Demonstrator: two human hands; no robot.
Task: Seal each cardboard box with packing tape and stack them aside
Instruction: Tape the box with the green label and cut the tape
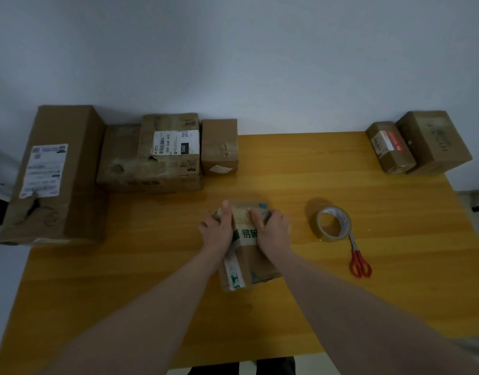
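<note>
risk sits mostly with the far end of the small cardboard box (250, 255) at the middle of the tabletop (368, 307). both hands bear down there, and if they let go unevenly the flaps could spring up, or the tape could set with a wrinkle and leave the seam loose. going left to right: the left hand (218, 230) rests on the box's far left corner, thumb stretched forward along the top and the other fingers curled over the side, so it grips the box. the right hand (271, 228) presses the far right part, fingers bent over the far edge and clamped on the cardboard. pushing hard could also skid the box over the smooth wood.

the box itself is brown and worn, lying lengthwise away from the person, with a pale printed tape strip running along its top left of centre and green characters across it. whether fresh clear tape already covers the far seam i cannot tell.

the roll of packing tape (333, 223) stands just right of the box, touching the red-handled scissors (359, 262); a careless elbow might knock them. other boxes wait at the far left (51, 174) and far right (433, 142) of the tabletop.
</note>
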